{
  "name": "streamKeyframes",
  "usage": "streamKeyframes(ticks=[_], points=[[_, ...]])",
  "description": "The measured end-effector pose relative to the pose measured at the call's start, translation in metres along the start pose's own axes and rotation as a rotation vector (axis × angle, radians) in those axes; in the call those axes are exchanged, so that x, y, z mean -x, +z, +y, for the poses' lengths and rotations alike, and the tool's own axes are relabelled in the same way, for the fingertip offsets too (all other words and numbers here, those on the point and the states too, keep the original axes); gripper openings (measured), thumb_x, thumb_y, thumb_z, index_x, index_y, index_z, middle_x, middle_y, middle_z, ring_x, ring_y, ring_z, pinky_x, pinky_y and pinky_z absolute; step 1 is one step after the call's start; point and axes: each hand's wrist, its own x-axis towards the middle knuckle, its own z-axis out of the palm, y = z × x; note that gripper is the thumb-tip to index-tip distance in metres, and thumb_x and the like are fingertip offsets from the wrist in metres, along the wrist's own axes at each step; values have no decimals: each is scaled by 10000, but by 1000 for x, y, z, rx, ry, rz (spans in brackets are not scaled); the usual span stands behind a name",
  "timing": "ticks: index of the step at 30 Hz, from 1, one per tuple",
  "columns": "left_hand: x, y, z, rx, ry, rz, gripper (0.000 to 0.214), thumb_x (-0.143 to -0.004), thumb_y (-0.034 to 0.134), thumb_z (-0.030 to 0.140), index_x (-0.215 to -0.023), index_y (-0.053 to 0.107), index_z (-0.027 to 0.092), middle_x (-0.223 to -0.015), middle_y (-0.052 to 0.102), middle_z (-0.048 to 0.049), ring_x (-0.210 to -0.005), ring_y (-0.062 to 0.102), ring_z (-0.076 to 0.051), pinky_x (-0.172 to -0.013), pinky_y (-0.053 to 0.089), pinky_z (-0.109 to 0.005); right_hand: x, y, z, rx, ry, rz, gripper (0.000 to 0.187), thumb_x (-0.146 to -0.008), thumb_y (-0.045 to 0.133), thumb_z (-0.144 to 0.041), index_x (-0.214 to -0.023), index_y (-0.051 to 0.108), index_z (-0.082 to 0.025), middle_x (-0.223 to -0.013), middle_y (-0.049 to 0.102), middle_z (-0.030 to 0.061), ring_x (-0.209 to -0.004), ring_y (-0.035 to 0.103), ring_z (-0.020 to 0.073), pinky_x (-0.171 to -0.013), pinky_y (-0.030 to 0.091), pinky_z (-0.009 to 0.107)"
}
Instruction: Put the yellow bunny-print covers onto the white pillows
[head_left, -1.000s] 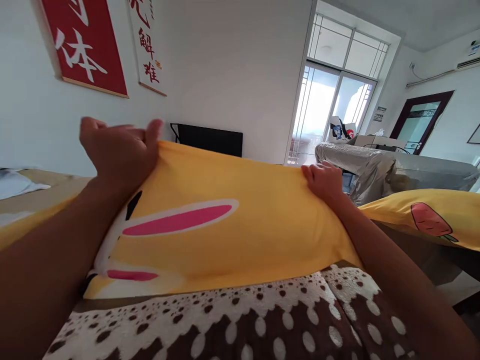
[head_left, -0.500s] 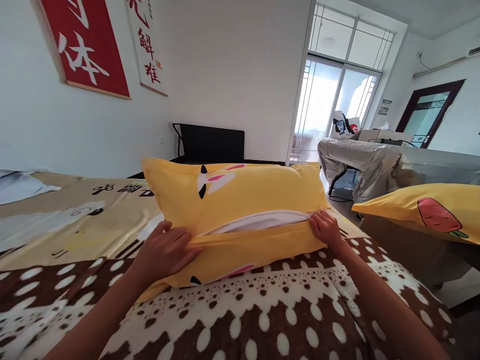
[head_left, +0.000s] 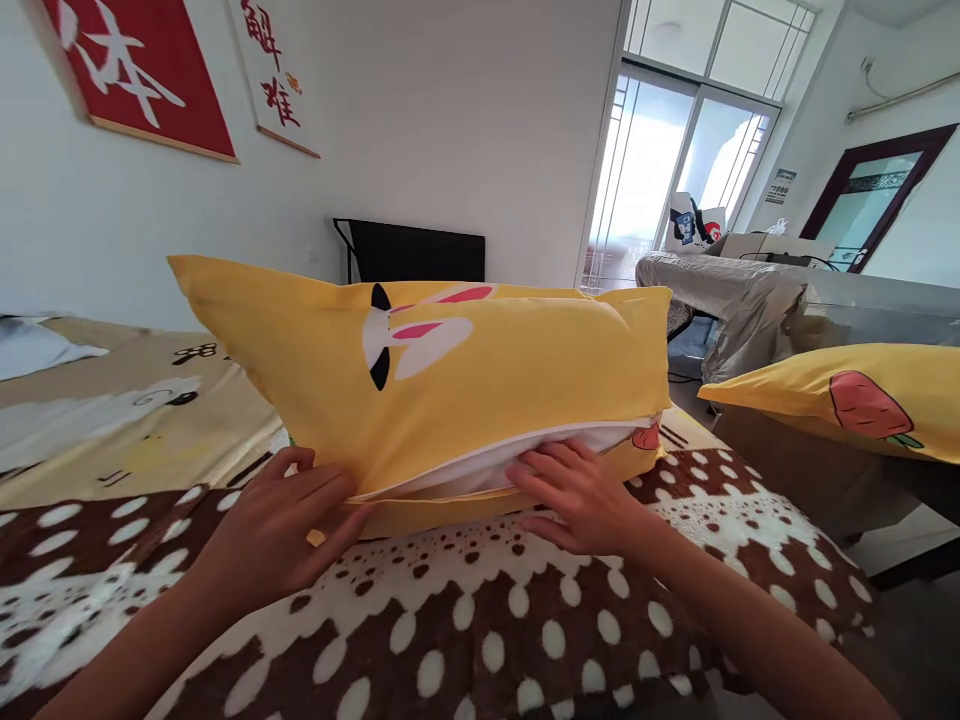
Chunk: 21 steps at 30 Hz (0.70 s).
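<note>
A yellow pillowcase (head_left: 510,360) with a printed rabbit lies across the bed in front of me, with a pillow filling it. Along its near side runs a long opening, where the white pillow (head_left: 480,470) shows. My left hand (head_left: 289,515) is closed on the pillowcase at the left end of this opening, thumb along the lower edge. At the middle of the opening is my right hand (head_left: 581,495), its fingers spread over the white pillow and the thumb apart below the lower edge. Part of a red print shows at the pillowcase's right end.
A brown-and-white dotted blanket (head_left: 450,630) covers the bed under my arms. To the right, another yellow pillow (head_left: 787,390) with a carrot print rests on a box-like support. Behind it stands a plastic-covered table (head_left: 750,290). A black panel (head_left: 416,252) stands by the far wall.
My right hand has left the opening's right end and moved left to its middle. The pillowcase's upper left corner stands out farther left, and its lower flap has turned downward.
</note>
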Motion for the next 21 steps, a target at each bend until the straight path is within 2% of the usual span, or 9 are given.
streamKeyframes(ticks=[1,3,7,10,13,16,19,21], points=[[1,0,2,8,-5,6,45,-804,499,204,-802,495,248,-645,579,44,-520,477,-151,-720,375,-360,-11,4,-9,-23,-28,-66,423,-904,453,-439,-1250,539,-210,-1172,602,123,-1091,505,272,-928,380,436],[4,-2,4,15,-2,10,60,-796,493,195,-793,480,253,-629,569,45,-518,473,-152,-726,380,-369,-32,15,-17,-46,4,-137,520,-883,464,-527,-1280,513,-196,-1210,585,145,-1128,482,294,-948,367,461],[12,-9,6,-11,47,7,75,-785,527,228,-837,483,258,-650,583,36,-522,489,-153,-732,389,-385,-55,40,0,-131,128,-222,549,-861,476,-582,-1249,557,-201,-1295,557,127,-1164,491,294,-963,381,417],[18,-15,3,-47,65,-50,59,-800,530,236,-845,492,244,-675,578,13,-562,519,-169,-723,399,-390,-55,46,21,-190,130,-229,560,-825,568,-535,-1268,556,-192,-1324,546,111,-1189,489,291,-979,374,388],[22,-15,1,-95,80,-58,63,-843,481,181,-852,504,239,-702,582,-6,-623,541,-181,-700,408,-371,-50,39,29,-186,101,-214,461,-856,569,-388,-1278,548,-203,-1292,573,100,-1175,503,271,-975,368,378],[24,-10,5,-169,34,9,106,-866,481,164,-929,526,236,-796,622,-34,-700,567,-194,-714,427,-360,-47,29,15,-87,84,-213,347,-876,519,-263,-1205,577,-171,-1174,625,110,-1081,537,259,-934,374,378],[23,-3,14,-223,-73,97,90,-874,488,164,-926,534,222,-802,630,-42,-718,580,-201,-726,439,-360,-53,21,-16,79,109,-189,213,-864,491,-208,-1020,614,-132,-987,630,133,-957,529,267,-863,374,396],[20,1,21,-233,-138,143,75,-874,497,161,-911,536,213,-786,628,-37,-721,585,-195,-728,443,-350,-62,20,-40,141,88,-129,172,-854,469,-179,-951,603,-132,-946,605,140,-912,503,265,-825,367,403]])
